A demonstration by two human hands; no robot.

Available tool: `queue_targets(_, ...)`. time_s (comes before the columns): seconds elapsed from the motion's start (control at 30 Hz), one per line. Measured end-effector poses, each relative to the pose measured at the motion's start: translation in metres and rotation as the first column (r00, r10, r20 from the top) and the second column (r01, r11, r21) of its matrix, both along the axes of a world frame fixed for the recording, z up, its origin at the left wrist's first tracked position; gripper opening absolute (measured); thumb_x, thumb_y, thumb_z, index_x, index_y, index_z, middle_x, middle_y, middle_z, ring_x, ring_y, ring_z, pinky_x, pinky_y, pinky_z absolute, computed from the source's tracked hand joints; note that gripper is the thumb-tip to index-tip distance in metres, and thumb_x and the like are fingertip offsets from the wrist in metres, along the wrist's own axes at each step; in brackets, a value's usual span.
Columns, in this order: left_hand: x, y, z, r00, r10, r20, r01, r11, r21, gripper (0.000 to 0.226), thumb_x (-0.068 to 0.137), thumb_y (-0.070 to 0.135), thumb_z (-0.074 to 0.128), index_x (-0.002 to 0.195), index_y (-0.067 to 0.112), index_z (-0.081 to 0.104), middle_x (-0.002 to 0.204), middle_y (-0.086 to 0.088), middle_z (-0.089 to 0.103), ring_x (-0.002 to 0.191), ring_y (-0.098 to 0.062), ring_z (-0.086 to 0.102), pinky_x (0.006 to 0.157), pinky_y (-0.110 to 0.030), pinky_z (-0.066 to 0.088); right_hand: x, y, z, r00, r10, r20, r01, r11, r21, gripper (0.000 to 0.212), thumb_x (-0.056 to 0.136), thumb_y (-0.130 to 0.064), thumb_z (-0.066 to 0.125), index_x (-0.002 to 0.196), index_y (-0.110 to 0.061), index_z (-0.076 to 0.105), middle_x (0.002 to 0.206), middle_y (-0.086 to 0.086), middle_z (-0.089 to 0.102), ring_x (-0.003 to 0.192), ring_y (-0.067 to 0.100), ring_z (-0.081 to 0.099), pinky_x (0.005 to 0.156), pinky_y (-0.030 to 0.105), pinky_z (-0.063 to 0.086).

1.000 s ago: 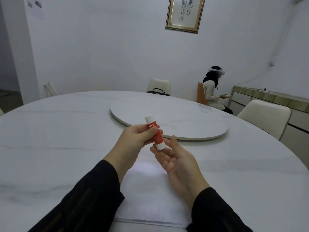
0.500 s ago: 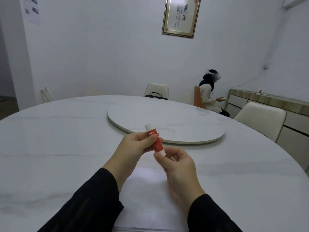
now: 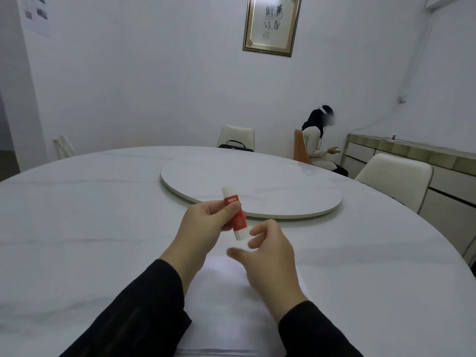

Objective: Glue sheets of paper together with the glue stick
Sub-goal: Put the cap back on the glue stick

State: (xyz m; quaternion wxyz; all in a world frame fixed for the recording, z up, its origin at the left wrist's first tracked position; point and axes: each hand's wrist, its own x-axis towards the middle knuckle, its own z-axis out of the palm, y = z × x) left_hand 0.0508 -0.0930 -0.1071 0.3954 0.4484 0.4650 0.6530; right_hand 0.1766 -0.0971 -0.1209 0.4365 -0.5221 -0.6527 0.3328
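Observation:
A red glue stick (image 3: 238,220) with white ends is held tilted above the table, its cap end pointing up and away. My left hand (image 3: 203,224) pinches its red body between thumb and fingers. My right hand (image 3: 273,264) hovers just beside the lower white end, blurred, with loosely curled fingertips next to it and the thumb apart below. White sheets of paper (image 3: 219,295) lie flat on the table under both hands, partly hidden by my black sleeves.
The round white marble table (image 3: 90,228) carries a raised turntable (image 3: 257,191) just beyond my hands. Cream chairs (image 3: 394,176) stand at the right and back, one with a black bag (image 3: 235,146). A person (image 3: 318,140) sits at the back right beside a sideboard (image 3: 412,150).
My right hand first lay open under the stick, then pinched its lower white end, and now has loosened and drawn slightly back. The left hand keeps its hold.

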Motion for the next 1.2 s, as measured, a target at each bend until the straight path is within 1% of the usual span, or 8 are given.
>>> queue_targets(0.17,-0.009,0.009,-0.006,0.988,0.154,0.028,-0.154,0.988,-0.028,0.017,0.091,0.027,0.058,0.084,0.015,0.068,0.087,-0.009,0.071,0.085,-0.024,0.067,0.087,-0.038,0.054,0.009,0.036,0.019,0.846,-0.022,0.534,-0.026,0.996,0.083,0.039,0.093,-0.010,0.051,0.132,-0.012,0.044,0.138,0.007,0.043,0.118,0.023,0.052,0.087,0.025,0.041)
queue_targets(0.33,-0.006,0.010,-0.012,0.995,0.089,0.034,-0.087,0.995,-0.056,0.022,0.096,0.024,0.050,0.082,0.014,0.065,0.074,-0.004,0.069,0.064,-0.023,0.066,0.073,-0.038,0.053,-0.003,0.091,-0.001,0.707,0.244,0.663,-0.353,0.935,0.033,0.063,0.090,0.006,0.039,0.147,-0.022,0.034,0.159,-0.003,0.021,0.142,0.017,0.029,0.116,0.027,0.024)
queue_targets(0.43,-0.007,0.013,-0.015,0.998,0.067,-0.008,-0.068,0.997,-0.041,0.026,0.097,0.024,0.048,0.080,0.017,0.067,0.063,0.005,0.072,0.065,-0.020,0.065,0.072,-0.036,0.049,-0.011,0.109,-0.025,0.679,0.278,0.679,-0.437,0.897,0.070,0.053,0.091,0.001,0.044,0.139,-0.019,0.048,0.153,-0.003,0.035,0.139,0.017,0.036,0.114,0.026,0.029)
queue_targets(0.6,-0.006,0.018,-0.020,0.997,0.044,-0.069,-0.048,0.997,-0.053,0.026,0.099,0.024,0.042,0.089,0.020,0.066,0.064,0.010,0.072,0.062,-0.014,0.063,0.074,-0.034,0.046,-0.011,0.110,-0.028,0.838,0.127,0.530,-0.285,0.931,0.228,0.035,0.088,0.004,0.049,0.113,-0.014,0.066,0.115,0.000,0.060,0.089,0.009,0.058,0.079,0.012,0.040)
queue_targets(0.7,-0.005,0.020,-0.022,0.998,0.022,-0.062,-0.027,0.997,-0.069,0.028,0.100,0.024,0.039,0.093,0.018,0.066,0.069,0.006,0.068,0.060,-0.015,0.059,0.074,-0.032,0.043,0.002,0.102,-0.006,0.996,0.077,0.049,-0.085,0.979,0.185,0.027,0.086,-0.008,0.065,0.111,-0.017,0.064,0.111,-0.001,0.063,0.090,0.012,0.061,0.079,0.020,0.046)
queue_targets(0.8,-0.003,0.019,-0.023,0.995,-0.026,-0.096,0.019,0.997,-0.080,0.033,0.101,0.026,0.036,0.093,0.020,0.067,0.077,0.001,0.065,0.064,-0.015,0.058,0.074,-0.029,0.043,0.013,0.082,0.025,0.881,0.133,-0.454,-0.086,0.989,0.122,0.018,0.081,-0.012,0.072,0.098,-0.017,0.067,0.097,0.000,0.070,0.089,0.016,0.067,0.077,0.022,0.052)
queue_targets(1.07,0.001,0.014,-0.025,0.977,-0.164,-0.133,0.157,0.986,-0.060,0.033,0.101,0.025,0.035,0.095,0.019,0.067,0.074,0.005,0.067,0.067,-0.015,0.059,0.078,-0.034,0.044,0.003,0.054,0.038,0.873,0.314,-0.374,-0.276,0.949,0.153,0.018,0.082,-0.006,0.069,0.097,-0.016,0.074,0.089,-0.002,0.075,0.082,0.004,0.070,0.070,0.012,0.054)
queue_targets(1.2,0.004,0.014,-0.025,0.974,-0.168,-0.154,0.169,0.986,-0.006,0.035,0.101,0.026,0.034,0.094,0.019,0.067,0.076,0.005,0.066,0.069,-0.014,0.058,0.080,-0.035,0.044,-0.001,0.052,0.037,0.893,0.315,-0.321,-0.282,0.948,0.146,0.014,0.075,-0.012,0.077,0.088,-0.015,0.072,0.071,0.004,0.065,0.068,0.014,0.065,0.067,0.023,0.058)
